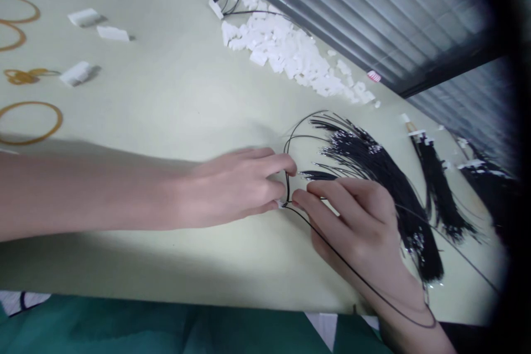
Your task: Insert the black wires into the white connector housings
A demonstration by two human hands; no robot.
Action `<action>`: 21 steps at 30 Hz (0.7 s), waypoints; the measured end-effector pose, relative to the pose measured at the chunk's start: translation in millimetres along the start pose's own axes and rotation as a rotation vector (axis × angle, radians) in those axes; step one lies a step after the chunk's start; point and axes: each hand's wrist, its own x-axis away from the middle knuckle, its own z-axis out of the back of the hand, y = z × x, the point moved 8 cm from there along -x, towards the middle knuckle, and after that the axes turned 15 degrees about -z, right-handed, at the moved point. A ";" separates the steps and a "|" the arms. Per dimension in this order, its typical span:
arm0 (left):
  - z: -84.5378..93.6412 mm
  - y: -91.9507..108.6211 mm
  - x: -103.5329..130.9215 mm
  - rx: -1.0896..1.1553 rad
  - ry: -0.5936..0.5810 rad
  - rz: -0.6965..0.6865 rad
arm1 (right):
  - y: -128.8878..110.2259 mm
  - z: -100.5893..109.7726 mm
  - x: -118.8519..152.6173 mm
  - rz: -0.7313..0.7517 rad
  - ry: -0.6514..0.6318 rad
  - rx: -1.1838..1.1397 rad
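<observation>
Between the fingertips of my left hand (243, 185) is a small white connector (280, 204), mostly covered by the fingers. Thin black wires run out of it; some loop upward past my left index finger, and one long wire (352, 268) curves down across my right wrist. My right hand (352, 221) pinches a black wire close to the connector; its fingertips partly hide the wire's end. Just beyond my right hand lies a thick bundle of black wires (385, 177) with shiny metal tips.
Loose white connectors (286, 47) form a heap along the back edge, by a grey corrugated panel (352, 5). More wire bundles (435, 182) lie at the right. Tan rubber bands (62, 116) and several separate white pieces (113, 33) are at the left.
</observation>
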 end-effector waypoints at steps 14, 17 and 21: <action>-1.1 0.7 -0.4 -0.029 -0.015 -0.004 | -1.6 -0.1 -0.5 -0.002 -0.007 -0.013; -1.4 0.3 -0.2 -0.036 -0.017 -0.004 | -2.7 0.1 -0.6 0.015 -0.028 0.004; -2.0 -1.2 0.0 -0.012 -0.032 0.020 | -3.3 2.1 -0.5 0.028 -0.029 0.008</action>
